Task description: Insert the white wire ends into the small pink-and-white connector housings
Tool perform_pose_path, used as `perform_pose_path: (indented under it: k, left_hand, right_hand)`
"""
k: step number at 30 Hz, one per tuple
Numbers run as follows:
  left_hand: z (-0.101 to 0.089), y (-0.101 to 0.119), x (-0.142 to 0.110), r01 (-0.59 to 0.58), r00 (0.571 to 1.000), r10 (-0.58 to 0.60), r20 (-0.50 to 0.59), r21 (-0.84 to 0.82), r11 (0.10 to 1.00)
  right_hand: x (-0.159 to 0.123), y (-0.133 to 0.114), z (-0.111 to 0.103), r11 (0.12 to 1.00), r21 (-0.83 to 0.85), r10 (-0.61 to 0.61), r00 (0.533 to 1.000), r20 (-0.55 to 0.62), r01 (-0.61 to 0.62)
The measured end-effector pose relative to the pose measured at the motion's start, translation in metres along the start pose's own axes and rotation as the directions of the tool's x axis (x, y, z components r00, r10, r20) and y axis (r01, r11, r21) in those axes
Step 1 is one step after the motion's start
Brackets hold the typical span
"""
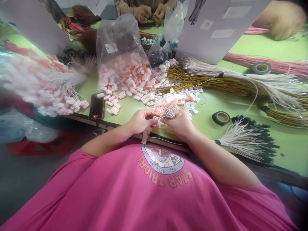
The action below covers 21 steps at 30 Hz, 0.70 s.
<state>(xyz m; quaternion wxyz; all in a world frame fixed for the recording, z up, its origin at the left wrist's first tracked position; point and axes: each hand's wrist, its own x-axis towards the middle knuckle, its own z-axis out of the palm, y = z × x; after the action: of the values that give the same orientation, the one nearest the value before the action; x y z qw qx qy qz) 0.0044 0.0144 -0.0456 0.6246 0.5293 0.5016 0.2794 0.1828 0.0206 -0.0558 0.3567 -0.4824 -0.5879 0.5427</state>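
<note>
At the table's front edge my right hand (pixel 180 124) is closed round a bundle of wires (pixel 168 112), whose silvery tips point toward my left hand. Fingers pinched, my left hand (pixel 141 122) meets the bundle's left side; what lies between its fingertips is too small to make out. White and orange connector housings (pixel 166 101) lie just beyond both hands. A larger heap of the same housings (pixel 139 77) spills from a clear plastic bag (pixel 117 35). Some pale pieces hang over the edge below my left hand.
A phone (pixel 96 107) lies by the left edge, beside a big pile of wired connectors (pixel 48 86). To the right are tape rolls (pixel 221 118), a white wire bundle with black ends (pixel 247 138) and long yellow wires (pixel 216 83). Another person's hands (pixel 150 13) work across the table.
</note>
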Motion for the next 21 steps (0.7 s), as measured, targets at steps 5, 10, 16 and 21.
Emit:
perform_pose_path:
  k: [5,10,16,21]
  left_hand:
    - [-0.035,-0.001,-0.008,-0.125,0.987,0.077,0.144,0.367,0.922]
    - [-0.103,-0.002,0.013,-0.024,0.898,0.368,-0.242,0.807,0.590]
    - [-0.145,-0.015,0.049,0.025,0.863,0.415,-0.287,0.845,0.534]
    - [-0.136,-0.018,0.052,-0.018,0.873,0.435,-0.218,0.879,0.476]
  right_hand:
    - [0.001,-0.005,-0.005,0.988,-0.141,-0.064,0.997,0.039,0.069]
    - [0.001,-0.017,-0.011,0.975,-0.223,0.039,0.996,0.080,-0.020]
    - [0.002,-0.019,-0.012,0.976,-0.204,0.098,0.991,0.091,-0.078]
    - [0.002,-0.019,-0.010,0.985,-0.153,0.085,0.996,0.040,-0.078]
